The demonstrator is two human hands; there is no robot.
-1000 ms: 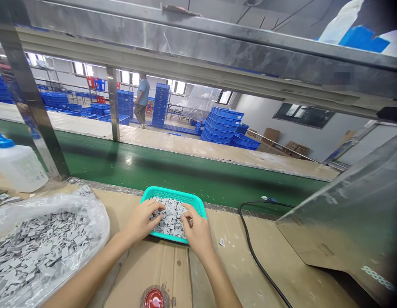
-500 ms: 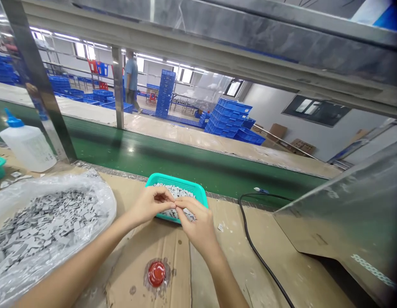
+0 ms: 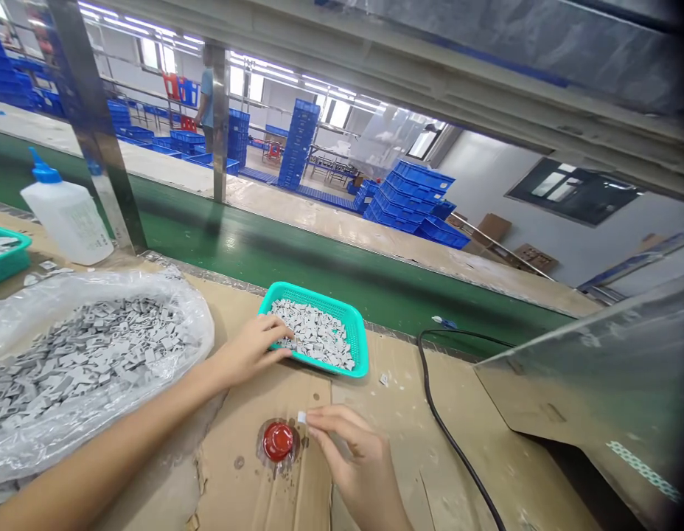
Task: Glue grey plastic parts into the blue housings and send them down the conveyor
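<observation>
My right hand (image 3: 356,450) pinches a small light-grey plastic piece (image 3: 302,417) between thumb and fingertips. Just left of that piece, a small round red dish (image 3: 278,441), wet and shiny, sits on a stained cardboard sheet (image 3: 253,501). My left hand (image 3: 253,350) rests at the near left rim of a turquoise plastic basket (image 3: 360,354), its thumb and fingers apart, with nothing visible between them. Many small grey plastic pieces (image 3: 314,332) fill the basket.
At left lies a clear plastic bag (image 3: 195,332) full of darker grey pieces. Behind it stand a white bottle with blue nozzle (image 3: 68,221) and another turquoise basket (image 3: 10,262). A black cable (image 3: 441,435) runs along the right. Beyond is a green conveyor belt (image 3: 253,251).
My hands have moved apart. The right one has come down and toward me to the red dish with the plastic piece; the left stays at the basket. The view has shifted slightly.
</observation>
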